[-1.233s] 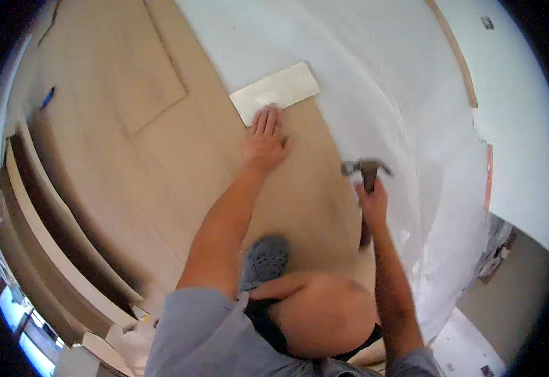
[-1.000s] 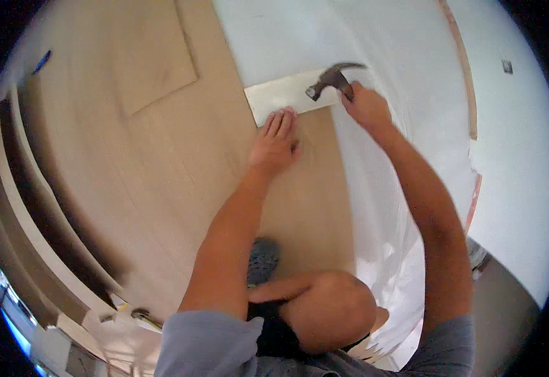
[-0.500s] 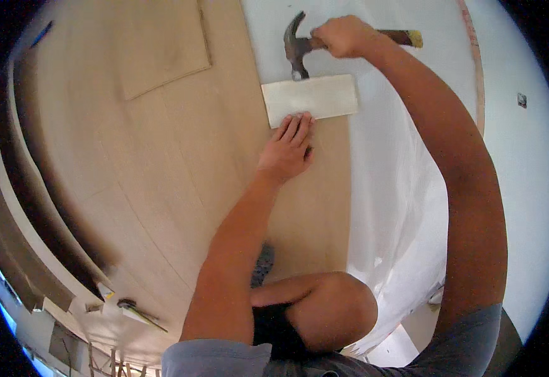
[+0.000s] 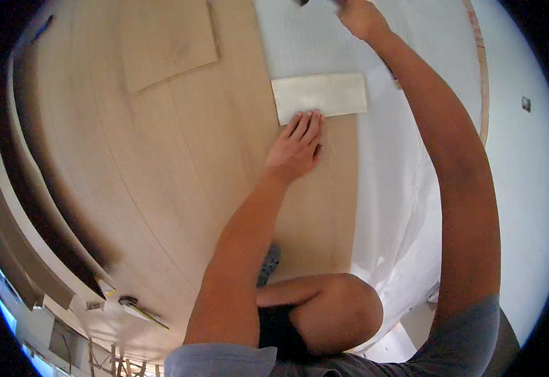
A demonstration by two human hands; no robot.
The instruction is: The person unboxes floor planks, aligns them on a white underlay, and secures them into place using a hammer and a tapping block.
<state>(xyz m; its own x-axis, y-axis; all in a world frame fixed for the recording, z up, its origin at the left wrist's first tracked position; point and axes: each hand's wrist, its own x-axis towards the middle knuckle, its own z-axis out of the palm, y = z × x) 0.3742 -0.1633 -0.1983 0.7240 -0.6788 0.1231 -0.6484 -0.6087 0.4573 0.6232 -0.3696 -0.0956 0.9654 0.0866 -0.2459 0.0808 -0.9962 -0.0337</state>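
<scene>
My left hand rests its fingertips on the near edge of an off-white rectangular block, holding it against the end of a light wood floor plank. The fingers lie close together, and the thumb is mostly hidden. Up at the top edge, my right hand is closed round the handle of a claw hammer. Most of the hammer head is cut off by the frame, and the forearm hides part of the handle. A gap separates the hammer from the block.
White underlay sheet spreads right of the planks, up to a pale wall. A loose board lies on the laid floor at upper left. Far lower left are a tape measure and long boards. My bent knee is close below.
My right hand has lifted the hammer up and away from the block's far edge, partly out of view. My left hand stays on the block; the whole view has shifted slightly.
</scene>
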